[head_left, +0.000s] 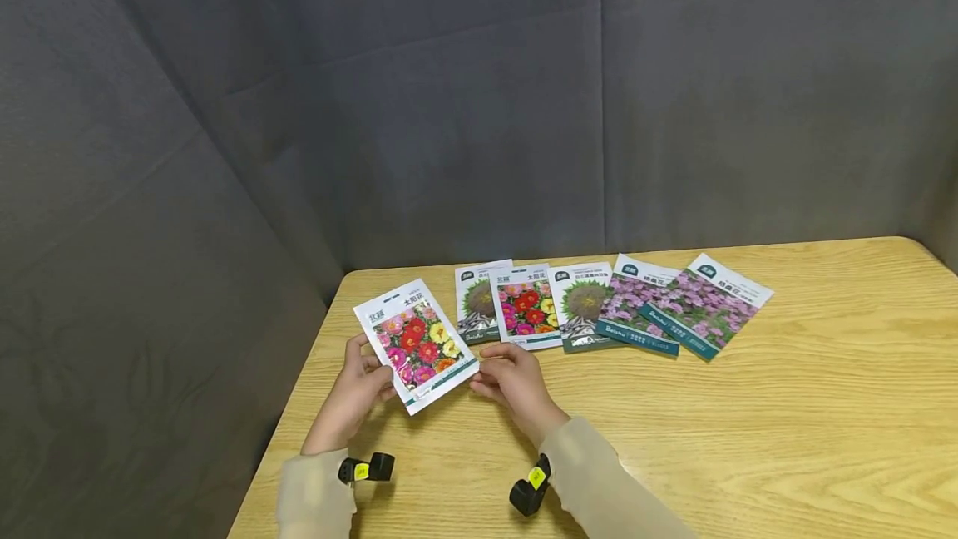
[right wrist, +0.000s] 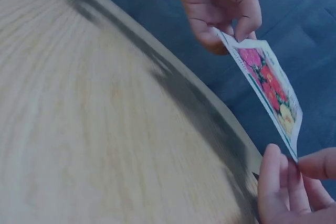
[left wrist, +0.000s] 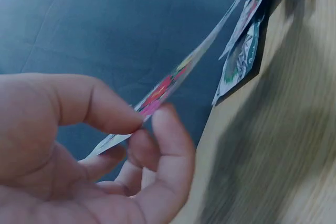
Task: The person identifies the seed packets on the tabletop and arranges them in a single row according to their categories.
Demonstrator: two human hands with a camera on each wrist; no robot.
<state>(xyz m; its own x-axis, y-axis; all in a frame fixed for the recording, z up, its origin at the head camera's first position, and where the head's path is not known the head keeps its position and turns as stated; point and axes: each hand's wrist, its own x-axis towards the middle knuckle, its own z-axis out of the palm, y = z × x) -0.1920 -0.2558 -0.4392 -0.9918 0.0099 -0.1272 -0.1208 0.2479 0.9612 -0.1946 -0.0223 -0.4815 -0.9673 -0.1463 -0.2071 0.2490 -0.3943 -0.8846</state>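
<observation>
On my remote feed I see the L hand (head_left: pixel 359 387) pinching the flower packet's (head_left: pixel 417 344) L edge & the R hand (head_left: pixel 516 383) its lower R corner, prob. to steady it face-up, raised above the table (head_left: pixel 748 439), off the packet row's (head_left: pixel 617 310) L end.

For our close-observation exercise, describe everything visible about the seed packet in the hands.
The flower seed packet is flat and rectangular, apparently thin glossy plastic or paper. White-bordered, it shows red, pink, yellow and orange blooms under dark lettering, with a green stripe below. It tilts above the wooden table, left hand pinching its left edge, right hand its lower-right corner.
</observation>
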